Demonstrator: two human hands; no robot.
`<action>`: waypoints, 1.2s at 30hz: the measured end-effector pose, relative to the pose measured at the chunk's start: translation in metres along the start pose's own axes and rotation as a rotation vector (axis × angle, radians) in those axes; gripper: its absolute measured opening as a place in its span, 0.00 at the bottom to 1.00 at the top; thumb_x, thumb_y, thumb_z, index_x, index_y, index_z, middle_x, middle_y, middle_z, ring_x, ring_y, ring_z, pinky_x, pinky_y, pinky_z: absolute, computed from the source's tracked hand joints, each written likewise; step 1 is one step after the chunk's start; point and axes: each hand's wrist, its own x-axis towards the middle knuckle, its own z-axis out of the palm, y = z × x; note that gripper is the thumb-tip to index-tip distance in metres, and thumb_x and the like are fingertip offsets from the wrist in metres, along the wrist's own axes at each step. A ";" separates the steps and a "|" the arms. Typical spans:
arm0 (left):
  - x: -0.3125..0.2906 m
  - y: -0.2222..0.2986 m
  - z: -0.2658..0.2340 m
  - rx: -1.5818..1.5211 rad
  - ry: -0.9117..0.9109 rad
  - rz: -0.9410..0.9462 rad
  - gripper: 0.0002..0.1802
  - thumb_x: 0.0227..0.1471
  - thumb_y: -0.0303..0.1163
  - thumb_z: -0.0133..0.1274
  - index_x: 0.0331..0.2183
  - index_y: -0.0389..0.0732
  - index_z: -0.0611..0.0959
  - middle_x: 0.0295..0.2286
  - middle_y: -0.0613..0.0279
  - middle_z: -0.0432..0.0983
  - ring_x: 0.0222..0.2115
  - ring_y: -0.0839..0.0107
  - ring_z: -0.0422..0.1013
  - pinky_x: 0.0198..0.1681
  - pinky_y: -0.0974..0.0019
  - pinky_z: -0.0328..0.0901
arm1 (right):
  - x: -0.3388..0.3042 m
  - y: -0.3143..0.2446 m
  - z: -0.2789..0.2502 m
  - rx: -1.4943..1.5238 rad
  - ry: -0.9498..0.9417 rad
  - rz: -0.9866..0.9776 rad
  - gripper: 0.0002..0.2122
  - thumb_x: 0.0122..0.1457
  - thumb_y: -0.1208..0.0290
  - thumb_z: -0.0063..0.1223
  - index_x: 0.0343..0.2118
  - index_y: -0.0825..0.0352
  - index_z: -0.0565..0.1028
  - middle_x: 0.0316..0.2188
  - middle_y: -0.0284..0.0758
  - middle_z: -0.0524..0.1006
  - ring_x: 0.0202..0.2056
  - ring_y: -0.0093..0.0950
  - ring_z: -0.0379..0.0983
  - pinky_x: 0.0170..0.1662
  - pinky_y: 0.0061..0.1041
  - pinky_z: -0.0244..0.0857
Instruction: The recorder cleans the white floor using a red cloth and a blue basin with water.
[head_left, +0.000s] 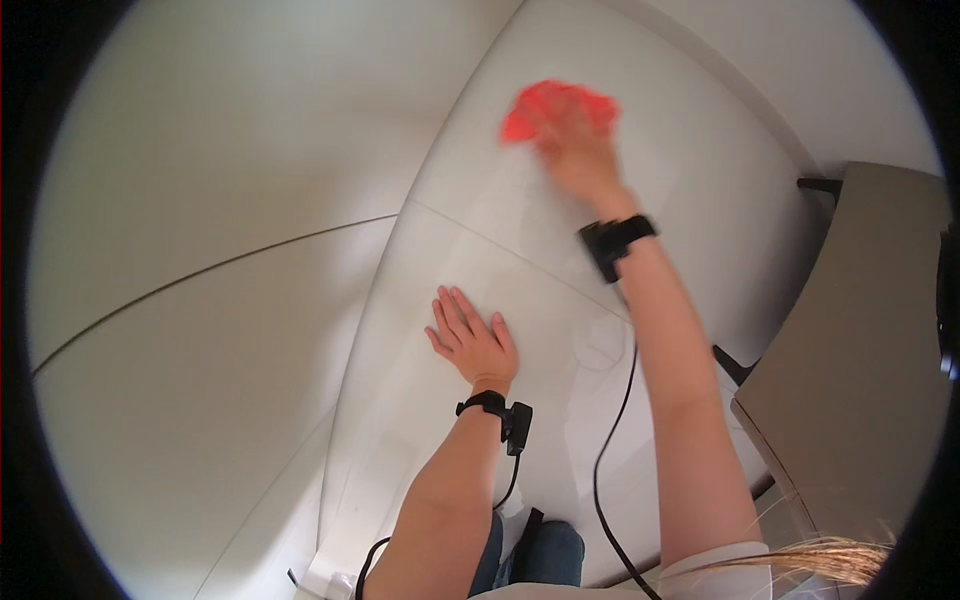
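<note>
Far out on a white, glossy surface, a crumpled bright red cloth lies under my right hand. The fingers of that hand press on the cloth and bunch it, and both are smeared by motion. My left hand rests palm down on the same surface, nearer to me, its fingers stretched out and spread, holding nothing. Each wrist wears a black strap with a small box.
A thin seam crosses the white surface between my hands. Pale panels rise along the left side. At the right stands a grey-brown panel with black brackets. Black cables trail from the wrist straps toward me.
</note>
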 end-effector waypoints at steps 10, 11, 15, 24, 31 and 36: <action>-0.014 0.020 0.006 -0.131 0.026 -0.002 0.37 0.57 0.42 0.40 0.63 0.36 0.51 0.63 0.52 0.43 0.63 0.54 0.41 0.62 0.41 0.33 | -0.014 -0.043 0.003 0.049 -0.220 0.135 0.21 0.60 0.61 0.42 0.58 0.47 0.64 0.65 0.37 0.53 0.66 0.42 0.44 0.64 0.57 0.31; -0.013 0.009 0.003 -0.104 0.045 -0.010 0.37 0.57 0.42 0.40 0.62 0.36 0.52 0.63 0.52 0.44 0.63 0.54 0.41 0.62 0.42 0.33 | -0.019 -0.090 0.001 0.103 -0.320 0.010 0.21 0.60 0.61 0.42 0.58 0.47 0.64 0.65 0.36 0.52 0.66 0.41 0.43 0.64 0.55 0.30; -0.018 0.015 0.003 -0.121 0.089 0.008 0.36 0.56 0.43 0.41 0.62 0.37 0.55 0.62 0.54 0.48 0.63 0.56 0.44 0.62 0.42 0.34 | -0.067 -0.138 -0.004 0.169 -0.387 -0.202 0.19 0.62 0.59 0.40 0.57 0.40 0.65 0.66 0.30 0.51 0.67 0.37 0.41 0.65 0.52 0.30; -0.010 0.006 0.005 -0.299 0.252 0.102 0.35 0.54 0.39 0.46 0.60 0.39 0.59 0.62 0.57 0.51 0.62 0.57 0.46 0.62 0.41 0.34 | -0.225 -0.040 -0.099 -0.049 -0.165 0.322 0.22 0.59 0.63 0.47 0.57 0.43 0.66 0.66 0.27 0.50 0.65 0.40 0.44 0.64 0.55 0.30; -0.097 -0.107 0.023 -0.295 0.218 0.168 0.29 0.57 0.33 0.42 0.59 0.35 0.61 0.59 0.50 0.57 0.61 0.54 0.50 0.62 0.39 0.35 | -0.387 0.008 -0.166 -0.116 -0.172 0.627 0.23 0.63 0.62 0.39 0.62 0.42 0.59 0.67 0.29 0.46 0.67 0.39 0.38 0.65 0.50 0.23; -0.171 -0.172 0.020 -0.125 0.099 -0.082 0.32 0.60 0.39 0.36 0.62 0.39 0.54 0.63 0.57 0.47 0.64 0.58 0.43 0.63 0.41 0.30 | -0.394 0.001 -0.148 -0.186 -0.090 0.786 0.23 0.63 0.62 0.37 0.62 0.40 0.57 0.67 0.29 0.45 0.67 0.39 0.35 0.64 0.52 0.21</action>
